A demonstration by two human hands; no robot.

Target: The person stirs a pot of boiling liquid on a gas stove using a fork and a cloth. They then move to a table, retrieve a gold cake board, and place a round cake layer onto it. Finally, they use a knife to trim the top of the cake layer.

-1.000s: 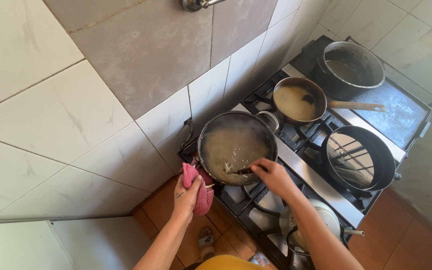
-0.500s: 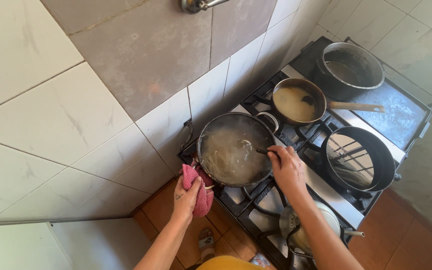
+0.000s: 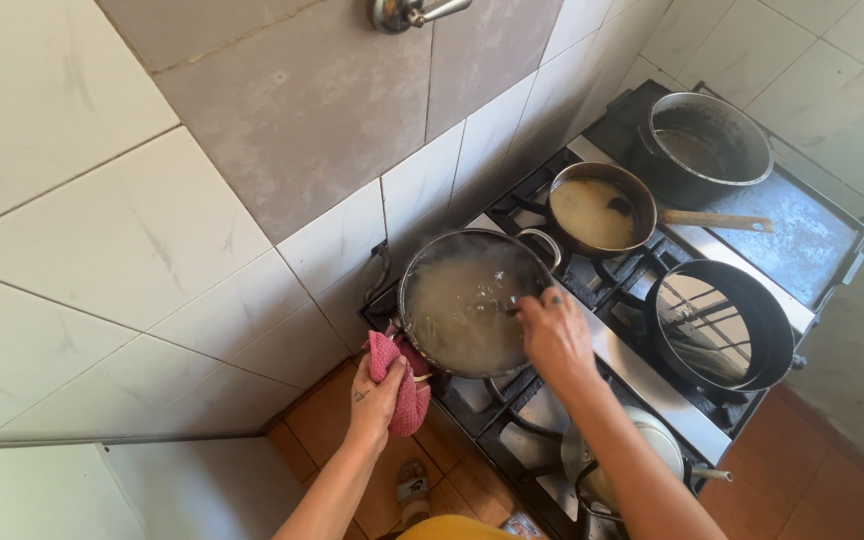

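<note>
Two hands are at work on one wide, round metal pot (image 3: 472, 300) filled with pale, cloudy liquid, which sits on a burner of the black gas stove (image 3: 592, 395), directly between them. The left hand (image 3: 380, 395) is closed around a pink cloth (image 3: 404, 385), pressed against the pot's near handle at the rim. The right hand (image 3: 555, 335) is held over the pot's right edge, fingers curled on what seems to be a thin utensil dipped into the liquid; the utensil itself is too small to be made out clearly. The step in hand is judged to be stirring, with the pot steadied through the cloth. A firm grip on the cloth and a slow sweep across the liquid are called for next, so that nothing is slopped over the rim. Beyond the right hand, a brown pan with a wooden handle (image 3: 602, 212), a dark empty pot (image 3: 720, 322) and a large grey metal pot (image 3: 707, 140) are ranged on the stove.
</note>
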